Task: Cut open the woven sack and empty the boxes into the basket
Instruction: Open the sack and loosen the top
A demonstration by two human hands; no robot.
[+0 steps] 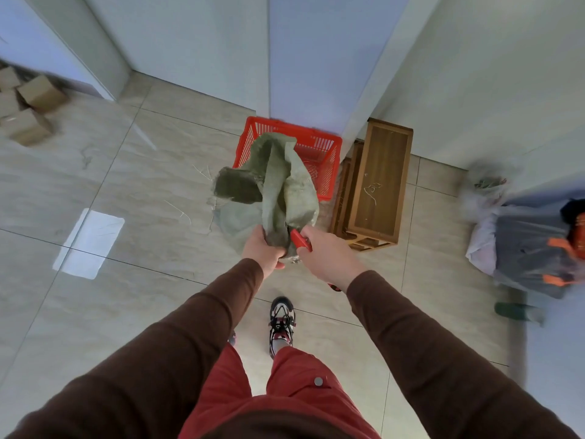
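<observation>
My left hand [264,248] grips the bunched end of the green woven sack [272,191], which hangs over the near edge of the red basket [319,144]. My right hand [326,253], just beside, grips a red-handled cutter [300,239] touching the sack.

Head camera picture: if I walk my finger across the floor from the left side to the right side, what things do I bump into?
cardboard boxes → white paper → green sack → wooden stool → pile of bags
</observation>
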